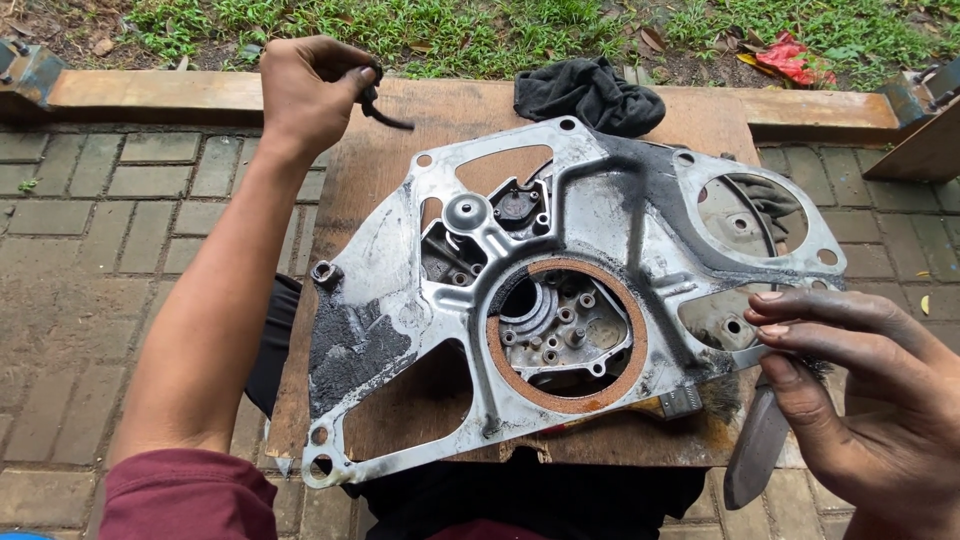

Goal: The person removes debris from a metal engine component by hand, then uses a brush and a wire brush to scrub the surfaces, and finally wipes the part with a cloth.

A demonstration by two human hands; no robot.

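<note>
A large cast aluminium engine cover plate with several holes and black grime lies on a wooden board. Its round central opening has a brown ring seal around it. My left hand is raised over the board's far left corner, pinching a small black strip of rubbery material. At the plate's right edge, my right hand holds a knife with a grey blade pointing down, fingers dirty with grime.
A dark rag lies bunched at the far edge of the board. The board rests on brick paving, with a wooden beam and grass beyond. Red litter sits in the grass at the upper right.
</note>
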